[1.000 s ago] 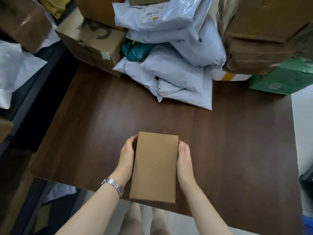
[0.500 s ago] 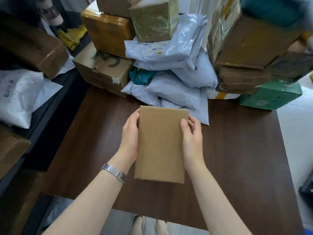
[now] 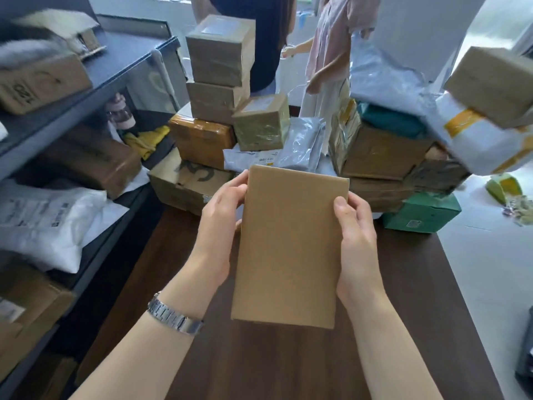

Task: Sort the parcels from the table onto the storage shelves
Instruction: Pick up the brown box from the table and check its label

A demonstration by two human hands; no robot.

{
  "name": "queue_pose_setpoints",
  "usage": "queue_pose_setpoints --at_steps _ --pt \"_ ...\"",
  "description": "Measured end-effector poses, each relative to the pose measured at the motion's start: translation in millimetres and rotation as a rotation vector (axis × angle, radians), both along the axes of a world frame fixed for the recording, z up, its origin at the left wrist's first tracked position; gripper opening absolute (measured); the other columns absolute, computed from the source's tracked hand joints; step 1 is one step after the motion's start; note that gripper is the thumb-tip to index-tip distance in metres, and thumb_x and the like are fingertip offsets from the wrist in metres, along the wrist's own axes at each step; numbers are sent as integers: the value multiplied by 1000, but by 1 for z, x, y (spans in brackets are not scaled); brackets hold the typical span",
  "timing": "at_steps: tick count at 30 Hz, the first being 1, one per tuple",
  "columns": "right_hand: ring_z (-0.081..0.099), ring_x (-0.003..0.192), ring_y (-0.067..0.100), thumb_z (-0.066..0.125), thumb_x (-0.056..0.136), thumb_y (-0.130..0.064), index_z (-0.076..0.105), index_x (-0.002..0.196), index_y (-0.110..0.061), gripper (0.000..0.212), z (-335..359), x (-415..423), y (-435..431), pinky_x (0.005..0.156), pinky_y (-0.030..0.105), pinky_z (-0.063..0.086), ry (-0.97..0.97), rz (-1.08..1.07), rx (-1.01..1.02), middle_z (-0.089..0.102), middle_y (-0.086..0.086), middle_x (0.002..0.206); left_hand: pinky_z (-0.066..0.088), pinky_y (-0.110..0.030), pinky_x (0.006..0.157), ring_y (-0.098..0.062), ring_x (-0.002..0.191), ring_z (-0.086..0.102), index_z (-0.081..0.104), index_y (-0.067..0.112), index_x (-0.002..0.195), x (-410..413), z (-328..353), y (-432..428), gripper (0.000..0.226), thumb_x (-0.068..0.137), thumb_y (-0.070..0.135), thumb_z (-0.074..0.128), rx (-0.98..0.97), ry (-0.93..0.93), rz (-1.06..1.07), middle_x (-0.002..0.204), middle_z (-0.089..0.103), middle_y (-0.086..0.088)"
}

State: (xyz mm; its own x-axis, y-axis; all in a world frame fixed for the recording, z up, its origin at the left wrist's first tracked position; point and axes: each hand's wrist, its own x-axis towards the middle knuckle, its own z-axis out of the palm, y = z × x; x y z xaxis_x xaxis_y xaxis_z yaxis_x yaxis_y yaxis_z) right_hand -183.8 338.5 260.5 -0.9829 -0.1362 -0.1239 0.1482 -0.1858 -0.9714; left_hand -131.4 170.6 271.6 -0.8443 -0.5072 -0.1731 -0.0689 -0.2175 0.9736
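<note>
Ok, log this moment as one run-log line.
stage: parcel in hand | left hand: grips brown parcel left edge | right hand: grips right edge | parcel: above table | shelves: on left

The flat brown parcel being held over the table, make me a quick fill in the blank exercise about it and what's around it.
1. The flat brown parcel is held by ____ hands.
2. A metal watch sits on the ____ wrist.
3. The storage shelves stand on the person's ____ side.
4. The box at the table's far right is ____ in colour.

Missing words: both; left; left; green
</note>
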Motion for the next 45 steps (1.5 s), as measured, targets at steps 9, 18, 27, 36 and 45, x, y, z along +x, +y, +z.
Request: queue_pose_setpoints --at_steps 9,18,27,36,45 --pt "80 89 16 44 101 -55 84 101 -28 48 -6 13 20 59 29 63 -345 49 -227 83 3 105 50 -26 99 -3 127 57 32 54 152 11 18 -17 100 64 75 74 -350 -37 -236 153 45 20" --pt "55 109 12 54 96 -52 49 97 -40 14 12 28 -15 92 27 47 371 -139 293 49 -11 110 62 -24 77 9 89 72 58 56 102 11 22 -6 47 63 77 75 -368 17 -109 97 72 36" --pt "72 101 31 73 74 -52 57 142 -24 75 20 5 9 82 51 62 -116 185 -379 70 14 122 60 -23 77 1 97 73 76 34 105 2 47 -12 49 96 66 40 -280 160 -176 98 79 24" --pt "77 104 33 61 86 -62 73 128 -18 61 19 -17 23 78 45 63 -262 180 -416 77 15 122 51 -27 98 -9 133 49 32 48 150 -6 48 -4 92 68 69 70 -385 107 -155 154 45 12" --pt "68 96 -1 55 102 -38 64 109 -40 12 43 -18 13 81 29 52 440 -100 230 72 -6 110 61 -19 62 1 90 77 47 42 133 -5 42 -2 74 68 58 77 -149 206 -44 116 71 14"
